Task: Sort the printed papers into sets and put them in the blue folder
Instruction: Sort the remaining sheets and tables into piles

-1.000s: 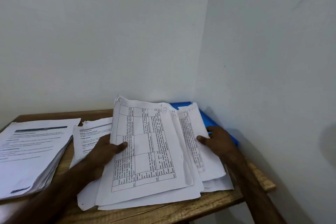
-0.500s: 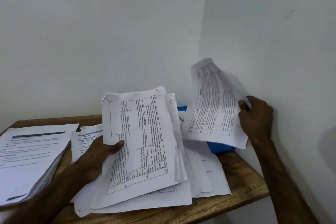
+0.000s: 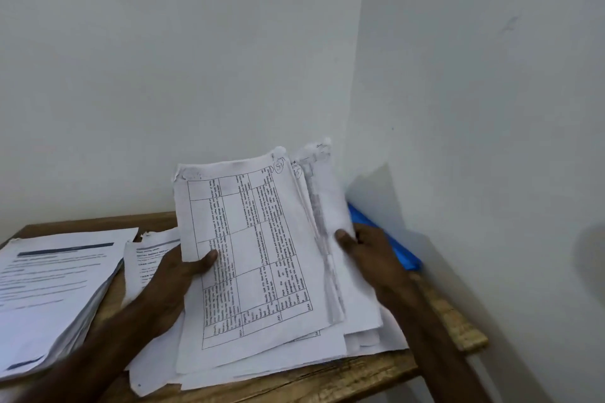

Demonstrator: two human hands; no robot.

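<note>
Gripping the left edge of a sheaf of white printed sheets with ruled tables (image 3: 258,258), the left hand (image 3: 173,278) lays its thumb across the top page while its fingers pass underneath, out of sight. The right hand (image 3: 370,249) pinches the opposite edge, thumb on top, so the sheaf is braced from both sides and tilted up off the desk. This looks like squaring the pages into one set, the uneven right-hand edges being drawn level.

Beneath the sheaf lie loose white sheets (image 3: 262,366), fanned and overlapping, probably not yet sorted. Just left of the left hand a white page with a torn top corner (image 3: 149,252) shows from under it. Further left sits a thick stack of white papers with a dark blue heading bar (image 3: 55,285), kept apart, likely a separate set.

The blue plastic folder (image 3: 397,247) lies behind the right hand, against the white wall (image 3: 458,141) at the corner of the brown wooden desk (image 3: 327,383), within reach. Whether it is open cannot be told.
</note>
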